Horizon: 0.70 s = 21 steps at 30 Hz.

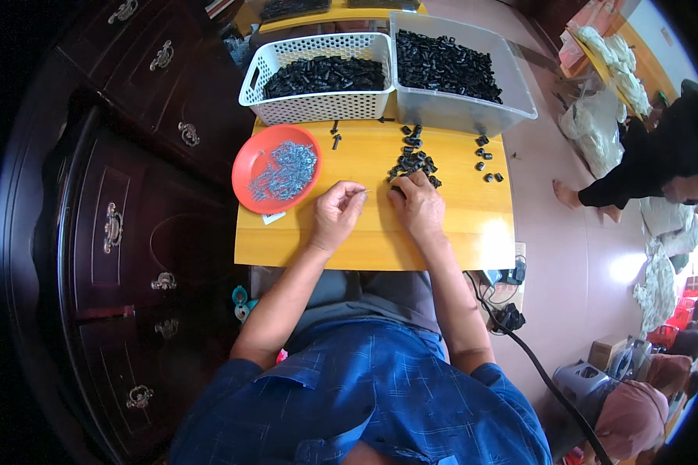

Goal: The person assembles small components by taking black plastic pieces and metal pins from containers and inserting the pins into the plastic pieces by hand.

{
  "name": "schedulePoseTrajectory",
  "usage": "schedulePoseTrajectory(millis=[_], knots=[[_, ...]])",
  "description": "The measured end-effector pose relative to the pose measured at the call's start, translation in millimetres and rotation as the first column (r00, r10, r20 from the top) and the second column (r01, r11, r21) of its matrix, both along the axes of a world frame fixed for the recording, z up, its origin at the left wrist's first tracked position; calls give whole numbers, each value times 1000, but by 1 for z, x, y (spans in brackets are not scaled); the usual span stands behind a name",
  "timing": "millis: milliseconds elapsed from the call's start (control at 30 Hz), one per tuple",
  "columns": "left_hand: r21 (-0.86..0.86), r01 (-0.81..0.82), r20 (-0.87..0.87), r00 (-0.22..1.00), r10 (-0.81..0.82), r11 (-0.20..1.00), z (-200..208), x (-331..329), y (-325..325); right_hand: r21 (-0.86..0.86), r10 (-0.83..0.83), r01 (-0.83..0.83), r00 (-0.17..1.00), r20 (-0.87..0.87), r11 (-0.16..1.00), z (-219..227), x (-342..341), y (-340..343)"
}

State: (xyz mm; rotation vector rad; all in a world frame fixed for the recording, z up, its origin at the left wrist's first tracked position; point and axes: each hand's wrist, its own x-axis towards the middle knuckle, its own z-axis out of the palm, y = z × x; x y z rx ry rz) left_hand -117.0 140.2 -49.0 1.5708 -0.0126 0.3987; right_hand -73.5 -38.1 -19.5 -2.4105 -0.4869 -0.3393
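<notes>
On the yellow wooden worktop [442, 232] both hands rest close together, near its middle. The left hand [337, 211] has its grip closed, thumb and forefinger pinched on what looks like a thin silver metal pin, whose tip points to the right; the pin is too small to tell more. The right hand [419, 205] lies palm down with its fingers touching the near edge of the loose pile of small black plastic pieces [412, 161]; whether its grip is closed on one piece I cannot tell, because the fingertips are hidden. A few more black pieces lie scattered to the right of the pile. To the left of the left hand, near but apart, stands the round orange plastic dish [250, 167] holding a heap of the same silver pins. At the far edge stand a white perforated plastic basket [318, 105] and a clear plastic bin [512, 105], each filled with black pieces. I judge the step in hand is to bring one pin and one black piece together; the next move seems to need a piece lifted from the pile and the pin aimed exactly at its hole.
</notes>
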Motion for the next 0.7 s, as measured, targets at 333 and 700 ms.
schedulePoseTrajectory(millis=[333, 700], knots=[[33, 14, -19, 1000, -13, 999, -2, 0, 3, 47, -10, 7, 997, 73, 999, -6, -2, -7], [45, 30, -27, 999, -28, 999, -1, -1, 2, 775, 133, 243, 913, -386, 583, 1, -34, -56]])
